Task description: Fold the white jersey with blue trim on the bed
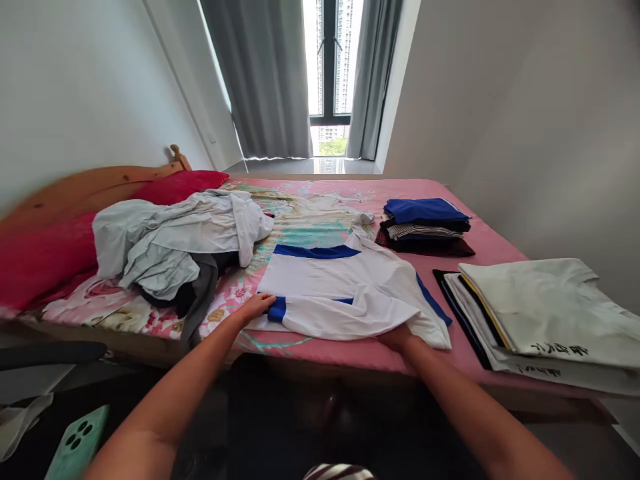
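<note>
A bedroom; the bed [415, 189] has a wooden headboard [95, 185], red pillows [47, 263] and a floral sheet [310, 232]; curtains [265, 73] flank a window [329, 73]; outside, probably, flats [344, 67].

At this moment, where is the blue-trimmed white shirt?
In the head view, the shirt is at centre, on the bed, between rumpled clothes at left and folded clothes at right.

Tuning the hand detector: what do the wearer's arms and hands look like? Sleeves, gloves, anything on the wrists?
Left arm and right arm: bare as far as they show, no sleeves. Left hand: no glove, no watch or band visible. Right hand: fingers hidden, no wristband visible. Rings: can't tell.
</note>
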`<state>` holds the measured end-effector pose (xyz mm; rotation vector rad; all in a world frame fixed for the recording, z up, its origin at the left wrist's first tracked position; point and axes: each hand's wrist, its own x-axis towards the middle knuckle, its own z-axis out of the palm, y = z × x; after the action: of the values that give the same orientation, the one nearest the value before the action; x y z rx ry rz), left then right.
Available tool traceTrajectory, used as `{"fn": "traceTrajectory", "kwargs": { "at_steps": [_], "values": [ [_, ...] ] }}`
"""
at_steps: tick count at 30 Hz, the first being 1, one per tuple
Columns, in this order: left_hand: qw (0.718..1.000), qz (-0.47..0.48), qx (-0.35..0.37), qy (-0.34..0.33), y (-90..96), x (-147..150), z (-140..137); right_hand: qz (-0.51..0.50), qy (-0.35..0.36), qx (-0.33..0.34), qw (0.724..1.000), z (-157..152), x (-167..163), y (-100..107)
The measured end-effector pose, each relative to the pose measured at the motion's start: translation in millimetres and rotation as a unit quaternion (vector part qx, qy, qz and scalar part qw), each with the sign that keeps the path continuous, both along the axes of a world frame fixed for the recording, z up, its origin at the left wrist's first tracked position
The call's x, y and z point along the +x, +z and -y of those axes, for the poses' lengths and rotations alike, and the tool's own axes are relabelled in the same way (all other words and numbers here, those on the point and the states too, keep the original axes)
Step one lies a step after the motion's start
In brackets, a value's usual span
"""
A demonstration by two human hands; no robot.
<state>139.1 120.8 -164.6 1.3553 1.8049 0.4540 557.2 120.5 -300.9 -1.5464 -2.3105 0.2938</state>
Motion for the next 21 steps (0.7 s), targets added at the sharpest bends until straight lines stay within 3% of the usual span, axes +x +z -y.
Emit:
{"fn": "traceTrajectory", "kwargs": {
  "at_steps": [4,9,15,18,20,21],
  "values": [
    [0.999,-0.017,0.03,0.02,-18.4,-0.4,-2.4,0.011,-0.004,0.017,1.0,2.5,0.8,-2.8],
    [0.998,-0.001,0.055,0.036,-22.5,5.8,-4.4,0.027,0.0,0.035,0.999,3.7,-0.7,0.2],
    [0.983,0.106,0.138,0.057,3.2,23.0,1.2,0.033,0.016,0.041,0.999,1.0,-1.2,4.1],
    [0.941,0.193,0.265,0.088,17.0,13.7,-4.8,0.041,0.015,0.049,0.998,0.6,-2.0,9.4],
    [0.924,0.201,0.303,0.116,14.7,1.7,-7.3,0.05,0.019,0.041,0.998,0.8,-3.0,13.4],
    [0.933,0.175,0.288,0.129,9.4,-4.7,-6.8,0.055,0.019,0.033,0.998,1.0,-3.6,15.1]
  ]
}}
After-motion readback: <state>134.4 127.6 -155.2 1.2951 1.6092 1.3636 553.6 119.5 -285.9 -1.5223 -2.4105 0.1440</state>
